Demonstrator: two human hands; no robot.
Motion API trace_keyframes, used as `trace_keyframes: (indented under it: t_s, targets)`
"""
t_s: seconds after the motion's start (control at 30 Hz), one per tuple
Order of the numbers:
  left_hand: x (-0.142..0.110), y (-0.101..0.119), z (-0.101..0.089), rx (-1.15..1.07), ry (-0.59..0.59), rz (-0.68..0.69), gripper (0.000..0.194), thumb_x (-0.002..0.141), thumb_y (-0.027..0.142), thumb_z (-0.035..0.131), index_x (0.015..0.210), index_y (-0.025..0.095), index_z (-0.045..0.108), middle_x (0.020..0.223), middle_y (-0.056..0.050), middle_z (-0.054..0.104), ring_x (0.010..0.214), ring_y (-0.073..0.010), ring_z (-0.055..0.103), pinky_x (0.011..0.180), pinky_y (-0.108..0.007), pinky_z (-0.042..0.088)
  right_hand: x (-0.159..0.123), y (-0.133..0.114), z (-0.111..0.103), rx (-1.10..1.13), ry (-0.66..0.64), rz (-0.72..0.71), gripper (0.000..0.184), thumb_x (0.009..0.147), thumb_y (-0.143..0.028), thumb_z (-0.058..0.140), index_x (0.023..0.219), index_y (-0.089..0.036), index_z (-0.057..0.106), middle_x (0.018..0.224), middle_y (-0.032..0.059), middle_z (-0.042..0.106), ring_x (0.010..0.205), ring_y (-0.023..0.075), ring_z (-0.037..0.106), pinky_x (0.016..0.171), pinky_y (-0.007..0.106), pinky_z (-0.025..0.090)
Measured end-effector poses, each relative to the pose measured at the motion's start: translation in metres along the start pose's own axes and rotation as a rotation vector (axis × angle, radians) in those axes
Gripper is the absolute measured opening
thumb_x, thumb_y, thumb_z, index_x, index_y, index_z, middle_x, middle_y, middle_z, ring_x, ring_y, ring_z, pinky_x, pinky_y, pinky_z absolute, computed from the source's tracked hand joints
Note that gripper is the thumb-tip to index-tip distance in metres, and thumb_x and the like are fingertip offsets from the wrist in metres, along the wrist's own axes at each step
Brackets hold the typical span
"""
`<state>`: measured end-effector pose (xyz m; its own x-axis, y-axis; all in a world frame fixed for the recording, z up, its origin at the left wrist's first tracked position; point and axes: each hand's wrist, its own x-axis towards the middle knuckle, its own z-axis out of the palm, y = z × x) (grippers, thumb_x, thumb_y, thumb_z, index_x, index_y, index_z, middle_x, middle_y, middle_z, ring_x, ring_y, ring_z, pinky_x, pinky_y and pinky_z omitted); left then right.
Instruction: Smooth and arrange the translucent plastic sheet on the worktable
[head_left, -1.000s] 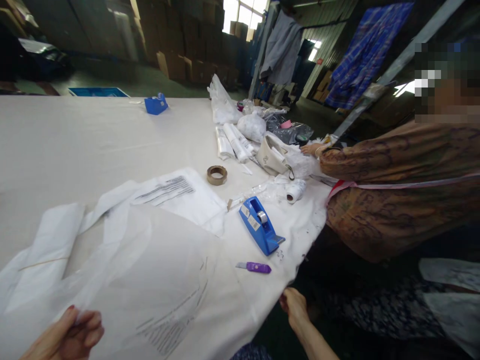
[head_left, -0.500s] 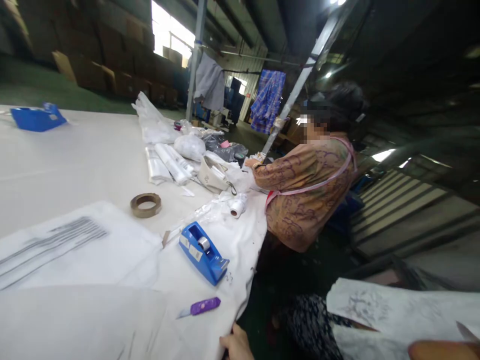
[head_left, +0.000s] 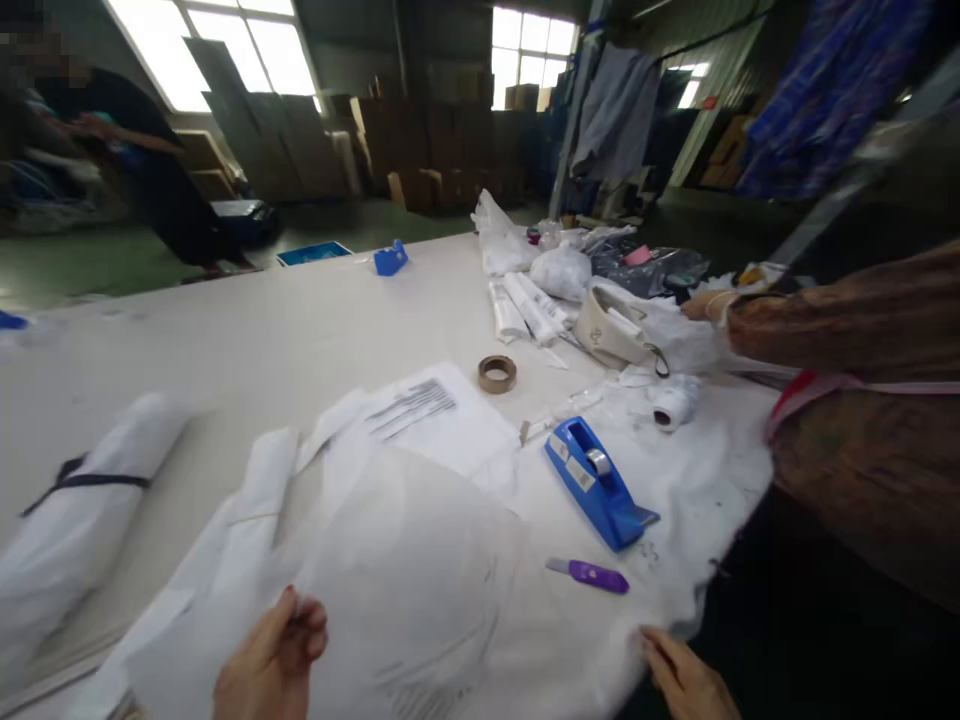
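Note:
My left hand (head_left: 270,655) is at the lower left, thumb and fingers curled together over a translucent white plastic sheet (head_left: 405,540); what they pinch, if anything, is hidden. At the near right edge of the table, my right hand (head_left: 686,675) has its fingertips pinched on the white table cover (head_left: 600,645). Between the hands, closer to the right one, lies a purple utility knife (head_left: 598,577) with its blade out. Beyond it stands a blue tape dispenser (head_left: 596,490) with a small roll. A printed white bag (head_left: 450,420) lies under the plastic sheet's far side.
A brown tape roll (head_left: 497,374), a beige pouch (head_left: 611,330) and plastic bags (head_left: 562,272) lie farther back. Rolled white bundles (head_left: 97,500) are at left. A co-worker's sleeve (head_left: 847,315) reaches in at right; another person (head_left: 150,170) stands far left.
My view has swung left, so the table things sit farther right. My left hand has come into view, curled over the plastic. My right hand stays at the table edge.

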<state>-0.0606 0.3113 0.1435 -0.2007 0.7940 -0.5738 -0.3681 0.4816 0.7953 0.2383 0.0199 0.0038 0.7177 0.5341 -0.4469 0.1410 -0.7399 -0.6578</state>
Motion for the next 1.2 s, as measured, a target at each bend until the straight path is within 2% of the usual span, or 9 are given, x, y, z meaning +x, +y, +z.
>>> trace_keyframes:
  t_s: [0.17, 0.4, 0.53, 0.63, 0.7, 0.83, 0.93, 1.03, 1.2]
  targets:
    - [0.005, 0.001, 0.002, 0.024, 0.051, -0.107, 0.005, 0.054, 0.014, 0.059, 0.053, 0.016, 0.054, 0.047, 0.001, 0.054, 0.044, -0.0112, 0.048, 0.033, -0.016, 0.036, -0.017, -0.016, -0.003, 0.021, 0.188, -0.202, 0.044, 0.074, -0.053, 0.038, 0.090, -0.021, 0.064, 0.096, 0.0099, 0.060, 0.091, 0.0240, 0.058, 0.083, 0.034, 0.046]
    - [0.008, 0.001, 0.006, 0.056, 0.065, -0.105, 0.006, 0.057, 0.011, 0.058, 0.056, 0.016, 0.054, 0.048, 0.001, 0.054, 0.044, -0.0114, 0.049, 0.033, -0.017, 0.035, -0.019, -0.001, 0.011, 0.259, 0.170, 0.096, 0.037, 0.059, -0.056, 0.051, 0.068, -0.021, 0.055, 0.066, 0.0030, 0.057, 0.056, 0.0186, 0.054, 0.057, 0.031, 0.046]
    - [0.003, 0.005, 0.010, 0.017, -0.033, -0.060, 0.012, 0.065, 0.021, 0.057, 0.056, 0.014, 0.054, 0.053, -0.001, 0.055, 0.047, -0.0108, 0.049, 0.036, -0.018, 0.035, -0.020, -0.019, 0.017, 0.168, 0.185, 0.027, 0.042, 0.062, -0.062, 0.052, 0.059, -0.021, 0.044, 0.053, -0.0019, 0.045, 0.050, 0.0150, 0.048, 0.052, 0.028, 0.042]
    - [0.013, 0.004, 0.009, 0.075, -0.255, 0.127, 0.044, 0.076, 0.055, 0.046, 0.093, 0.019, 0.062, 0.100, -0.008, 0.064, 0.078, -0.0181, 0.061, 0.057, -0.027, 0.050, -0.012, -0.056, 0.030, 0.153, 0.146, -0.229, 0.040, 0.070, -0.061, 0.050, 0.073, -0.021, 0.056, 0.071, 0.0021, 0.056, 0.065, 0.0173, 0.055, 0.059, 0.027, 0.046]
    - [0.025, -0.001, 0.003, 0.302, -0.273, 0.326, 0.065, 0.075, 0.067, 0.039, 0.121, 0.023, 0.048, 0.129, -0.009, 0.049, 0.108, -0.0239, 0.053, 0.083, -0.038, 0.049, 0.000, -0.087, 0.042, 0.195, 0.151, -0.406, 0.042, 0.074, -0.058, 0.048, 0.092, -0.021, 0.058, 0.096, 0.0060, 0.059, 0.087, 0.0206, 0.057, 0.072, 0.029, 0.050]
    - [0.044, -0.024, -0.023, 1.032, -0.205, 0.857, 0.073, 0.072, 0.058, 0.053, 0.130, 0.015, 0.039, 0.138, -0.015, 0.038, 0.129, -0.0297, 0.031, 0.108, -0.051, 0.023, 0.039, -0.141, 0.061, 0.142, 0.169, -0.604, 0.057, 0.075, -0.061, 0.045, 0.113, -0.020, 0.051, 0.124, 0.0101, 0.050, 0.118, 0.0254, 0.044, 0.101, 0.044, 0.036]
    - [0.037, -0.050, -0.049, 1.280, -0.125, 1.114, 0.060, 0.081, 0.048, 0.049, 0.131, 0.019, 0.037, 0.137, -0.013, 0.039, 0.131, -0.0280, 0.029, 0.107, -0.052, 0.025, 0.077, -0.165, 0.065, 0.032, 0.064, -0.603, 0.071, 0.070, -0.068, 0.040, 0.116, -0.015, 0.050, 0.127, 0.0136, 0.048, 0.122, 0.0286, 0.040, 0.107, 0.049, 0.027]
    - [0.019, -0.079, -0.068, 1.181, 0.042, 0.972, 0.063, 0.082, 0.049, 0.045, 0.133, 0.014, 0.030, 0.137, -0.016, 0.036, 0.128, -0.0269, 0.033, 0.105, -0.048, 0.031, 0.107, -0.180, 0.070, -0.056, -0.133, -0.511, 0.078, 0.064, -0.070, 0.039, 0.116, -0.014, 0.051, 0.117, 0.0147, 0.055, 0.114, 0.0310, 0.047, 0.104, 0.049, 0.029]
    - [-0.003, -0.118, -0.067, 0.803, 0.169, 0.289, 0.067, 0.070, 0.058, 0.045, 0.115, 0.009, 0.040, 0.109, -0.019, 0.054, 0.101, -0.0278, 0.052, 0.089, -0.042, 0.043, 0.107, -0.196, 0.083, -0.105, -0.307, -0.500, 0.060, 0.061, -0.070, 0.044, 0.092, -0.020, 0.059, 0.088, 0.0062, 0.064, 0.088, 0.0247, 0.059, 0.081, 0.033, 0.046]
